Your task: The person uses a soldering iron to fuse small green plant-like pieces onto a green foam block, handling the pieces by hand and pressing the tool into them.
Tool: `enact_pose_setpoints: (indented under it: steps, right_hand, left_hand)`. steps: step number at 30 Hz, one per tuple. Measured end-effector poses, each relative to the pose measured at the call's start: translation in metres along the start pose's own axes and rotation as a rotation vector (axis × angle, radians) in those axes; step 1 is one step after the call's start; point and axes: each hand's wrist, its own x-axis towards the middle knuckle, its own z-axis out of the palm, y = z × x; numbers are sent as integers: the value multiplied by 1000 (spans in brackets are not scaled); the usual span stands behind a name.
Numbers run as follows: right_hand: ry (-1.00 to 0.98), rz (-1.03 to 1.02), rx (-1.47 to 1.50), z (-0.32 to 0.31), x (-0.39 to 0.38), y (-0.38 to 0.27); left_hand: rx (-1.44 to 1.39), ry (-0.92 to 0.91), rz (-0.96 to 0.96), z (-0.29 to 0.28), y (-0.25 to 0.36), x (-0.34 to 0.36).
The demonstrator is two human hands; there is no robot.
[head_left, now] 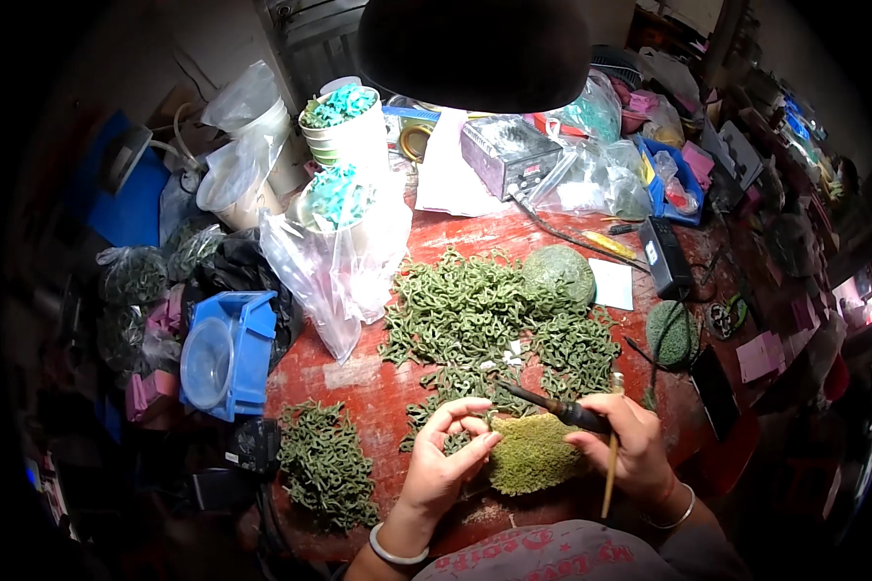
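Observation:
In my right hand [632,441] is a soldering iron [579,414] with a dark handle, its thin tip pointing left. The same hand also keeps a slim wooden stick [610,474], like a brush handle, upright between the fingers. My left hand [448,455] is closed in a pinch close to the iron's tip; a small green piece seems to be at its fingertips, too small to make out surely. Between both hands lies a yellow-green, moss-like bumpy pad [536,455]. Just beyond is a large pile of curly dark-green pieces [465,300], with a few small white bits [499,360] among them.
A second green pile [327,465] lies at left, near a blue bin [252,349]. Tubs of teal pieces [344,121] stand behind. A black control box [509,155] with a cable sits at the back. Green domes [562,274] and a phone [714,392] are at right.

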Motion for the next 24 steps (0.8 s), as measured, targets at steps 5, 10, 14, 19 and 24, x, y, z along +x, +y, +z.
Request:
enact_pose_setpoints:
  steps: [5, 10, 14, 19, 24]
  right_hand:
    - [-61, 52, -111, -26, -22, 5]
    - [-127, 53, -207, -25, -29, 13]
    - [23, 24, 9, -9, -28, 8]
    - [10, -49, -17, 9, -29, 14]
    - [17, -72, -68, 12, -30, 17]
  left_hand:
    - [54, 24, 57, 3, -2, -1]
    - [112, 17, 132, 1, -8, 3]
    - [160, 13, 168, -2, -14, 4]
    - [181, 8, 178, -2, -14, 4]
    - [188, 9, 191, -2, -15, 5]
